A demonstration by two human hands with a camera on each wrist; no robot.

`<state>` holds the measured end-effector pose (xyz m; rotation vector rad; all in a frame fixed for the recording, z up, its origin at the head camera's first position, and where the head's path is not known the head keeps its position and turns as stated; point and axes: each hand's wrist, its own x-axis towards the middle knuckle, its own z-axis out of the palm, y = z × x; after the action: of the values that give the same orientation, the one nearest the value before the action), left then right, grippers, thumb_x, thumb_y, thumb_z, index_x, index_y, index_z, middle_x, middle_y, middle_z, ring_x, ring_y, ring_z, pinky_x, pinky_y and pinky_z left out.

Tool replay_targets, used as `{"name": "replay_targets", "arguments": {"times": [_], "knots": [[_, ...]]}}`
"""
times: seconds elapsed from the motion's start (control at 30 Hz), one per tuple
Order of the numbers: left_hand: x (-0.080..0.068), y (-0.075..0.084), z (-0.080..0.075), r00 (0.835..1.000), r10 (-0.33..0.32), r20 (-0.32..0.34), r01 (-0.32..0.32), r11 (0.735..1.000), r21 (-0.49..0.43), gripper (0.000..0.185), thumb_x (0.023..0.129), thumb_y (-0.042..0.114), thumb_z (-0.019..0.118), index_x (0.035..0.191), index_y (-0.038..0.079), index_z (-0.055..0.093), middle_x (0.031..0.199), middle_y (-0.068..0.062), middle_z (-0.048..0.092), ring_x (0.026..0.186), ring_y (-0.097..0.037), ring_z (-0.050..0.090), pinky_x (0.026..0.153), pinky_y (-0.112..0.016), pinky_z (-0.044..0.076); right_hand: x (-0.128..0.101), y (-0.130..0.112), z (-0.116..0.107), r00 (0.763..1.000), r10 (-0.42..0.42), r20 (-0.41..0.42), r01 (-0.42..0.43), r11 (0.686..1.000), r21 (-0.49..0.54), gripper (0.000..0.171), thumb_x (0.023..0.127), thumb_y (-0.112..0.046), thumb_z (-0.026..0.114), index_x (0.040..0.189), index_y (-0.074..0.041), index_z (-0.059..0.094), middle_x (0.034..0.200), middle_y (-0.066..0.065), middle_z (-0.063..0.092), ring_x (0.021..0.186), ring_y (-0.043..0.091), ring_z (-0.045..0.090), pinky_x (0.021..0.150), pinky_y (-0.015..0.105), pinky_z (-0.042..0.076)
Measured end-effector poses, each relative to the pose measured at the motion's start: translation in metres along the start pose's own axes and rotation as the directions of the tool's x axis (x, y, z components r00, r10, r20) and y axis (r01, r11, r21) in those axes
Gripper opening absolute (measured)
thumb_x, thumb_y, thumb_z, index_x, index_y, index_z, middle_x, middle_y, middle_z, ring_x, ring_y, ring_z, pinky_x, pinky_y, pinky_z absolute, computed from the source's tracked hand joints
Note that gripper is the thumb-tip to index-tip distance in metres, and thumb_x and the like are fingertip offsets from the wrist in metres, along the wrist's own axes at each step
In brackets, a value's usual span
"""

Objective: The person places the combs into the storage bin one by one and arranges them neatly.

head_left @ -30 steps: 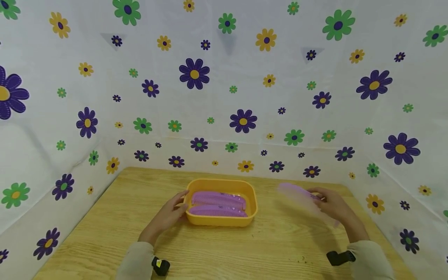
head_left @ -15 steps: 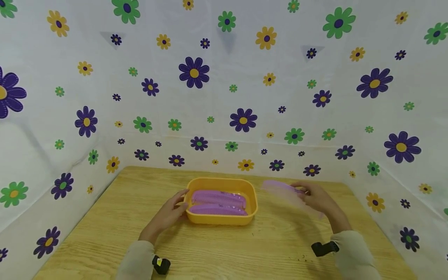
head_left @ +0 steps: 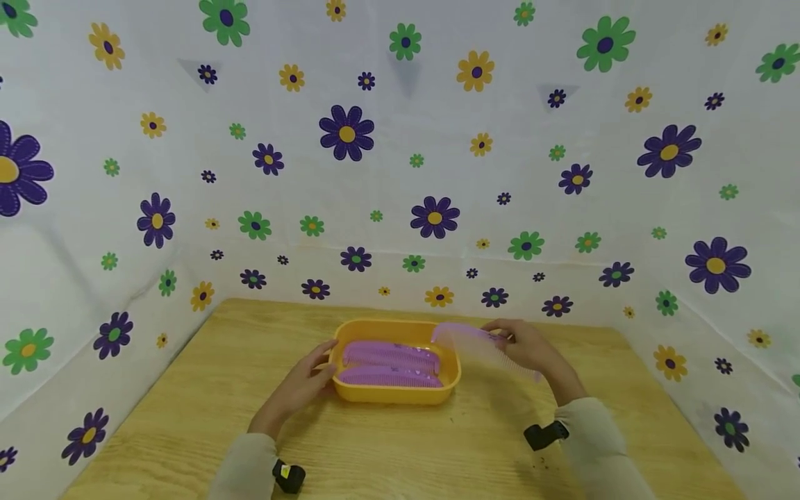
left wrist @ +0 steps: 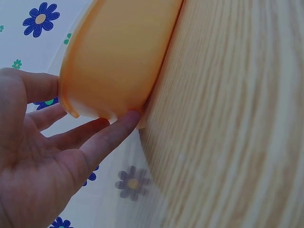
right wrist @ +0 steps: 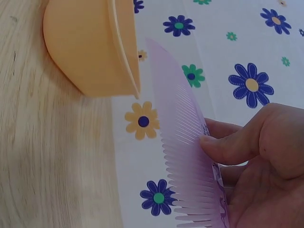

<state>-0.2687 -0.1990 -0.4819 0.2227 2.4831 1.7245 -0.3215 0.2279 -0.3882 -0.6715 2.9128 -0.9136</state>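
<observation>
A yellow plastic tray [head_left: 396, 395] sits on the table, with two purple combs lying side by side in it, the rear comb [head_left: 384, 349] and the front comb [head_left: 387, 378]. My left hand [head_left: 305, 378] rests its fairly straight fingers against the tray's left end; in the left wrist view the fingertips [left wrist: 129, 118] touch the outer wall and rim. My right hand [head_left: 528, 347] pinches a third comb [right wrist: 178, 109], pale purple, by its spine between thumb and fingers. That comb is tilted, teeth toward the table, its far end overlapping the tray's right rim in the head view.
The wooden table [head_left: 375, 451] is enclosed by a white flower-printed sheet [head_left: 412, 180] at the back and both sides. Small dark specks [head_left: 542, 464] lie on the wood near the right forearm. Black wrist cameras sit on both sleeves.
My right hand has moved left with the comb, from the right part of the table to the tray's right rim. The left hand and tray have stayed in place.
</observation>
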Motion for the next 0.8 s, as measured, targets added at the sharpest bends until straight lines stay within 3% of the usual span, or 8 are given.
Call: {"name": "replay_targets", "arguments": {"times": [0.23, 0.5, 0.8], "knots": [[-0.001, -0.002, 0.001, 1.0, 0.028, -0.001, -0.028, 0.999, -0.029, 0.054, 0.11, 0.015, 0.048, 0.161, 0.009, 0.031, 0.159, -0.032, 0.038, 0.135, -0.048, 0.055, 0.099, -0.046, 0.06, 0.007, -0.005, 0.012, 0.999, -0.03, 0.021, 0.029, 0.998, 0.058, 0.033, 0.095, 0.009, 0.055, 0.124, 0.0, 0.07, 0.1, 0.016, 0.066, 0.083, 0.021, 0.055, 0.067, 0.026, 0.05], [-0.006, -0.007, 0.013, 0.998, 0.061, -0.003, -0.061, 0.998, -0.021, 0.057, 0.109, 0.017, 0.051, 0.161, 0.007, 0.031, 0.156, -0.032, 0.041, 0.131, -0.046, 0.058, 0.097, -0.045, 0.062, 0.003, -0.008, 0.017, 0.999, -0.035, 0.018, 0.034, 0.997, 0.071, 0.034, 0.094, 0.01, 0.056, 0.123, 0.0, 0.07, 0.111, 0.019, 0.069, 0.085, 0.02, 0.057, 0.068, 0.023, 0.051], [-0.005, -0.002, 0.007, 0.999, -0.007, -0.05, 0.009, 0.999, 0.039, 0.054, 0.109, 0.023, 0.051, 0.161, 0.018, 0.035, 0.16, -0.025, 0.041, 0.137, -0.044, 0.055, 0.104, -0.047, 0.058, 0.014, -0.021, 0.027, 1.0, -0.017, 0.017, 0.016, 0.999, 0.048, 0.036, 0.094, 0.008, 0.055, 0.124, -0.004, 0.071, 0.11, 0.017, 0.069, 0.087, 0.021, 0.057, 0.073, 0.029, 0.053]]}}
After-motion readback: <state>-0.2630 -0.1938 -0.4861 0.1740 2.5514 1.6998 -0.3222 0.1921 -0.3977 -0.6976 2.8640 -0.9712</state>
